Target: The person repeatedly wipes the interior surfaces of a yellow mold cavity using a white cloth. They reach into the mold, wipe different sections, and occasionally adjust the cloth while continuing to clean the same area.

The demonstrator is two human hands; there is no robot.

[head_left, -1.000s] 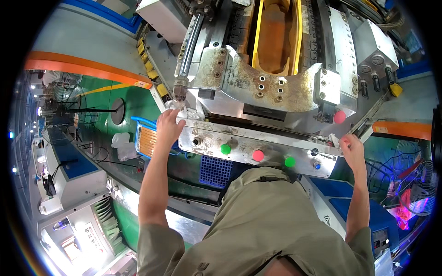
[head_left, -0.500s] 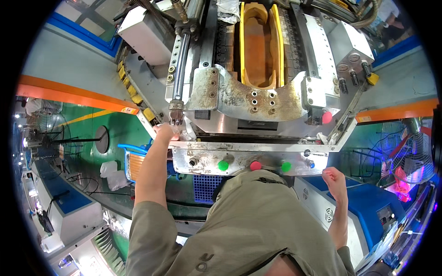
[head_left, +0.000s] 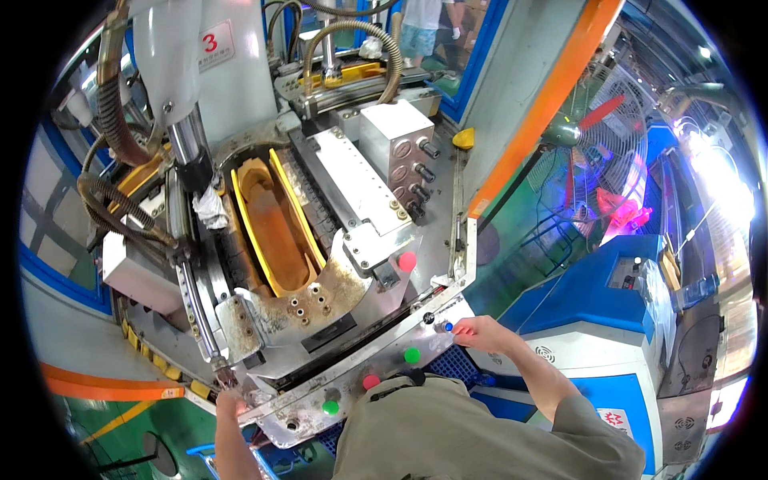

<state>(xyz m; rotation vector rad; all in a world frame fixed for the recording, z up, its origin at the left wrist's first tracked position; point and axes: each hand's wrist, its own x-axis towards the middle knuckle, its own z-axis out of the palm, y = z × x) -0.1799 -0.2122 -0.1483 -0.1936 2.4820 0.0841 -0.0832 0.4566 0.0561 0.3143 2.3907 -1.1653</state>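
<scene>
Blue marks the small button (head_left: 448, 326) at the right end of the pale metal control panel (head_left: 390, 368), where the right hand (head_left: 482, 334) has its fingers bunched at it; whether they close round it or merely push cannot be told. At the panel's other end, the left hand (head_left: 230, 402) is beside the tip of a polished rod (head_left: 200, 312) and a crumpled white cloth (head_left: 256, 395), its fingers blurred and partly hidden, so their state is unclear too. That nearness looks the chief hazard: if the rod or the plate next to it were to shift, those fingers could be nipped, and the loose cloth could be caught. On the right, a small slip might land on the black knob (head_left: 429, 318) just beside the blue one, knocking the wrong control. As for direction, the button's head faces out of the panel toward the person; its own axis is too covered to read. The panel's long axis slants from lower left to upper right, roughly crosswise to the yellow-rimmed trough (head_left: 276, 228), whose rounded near end points toward the person.
</scene>
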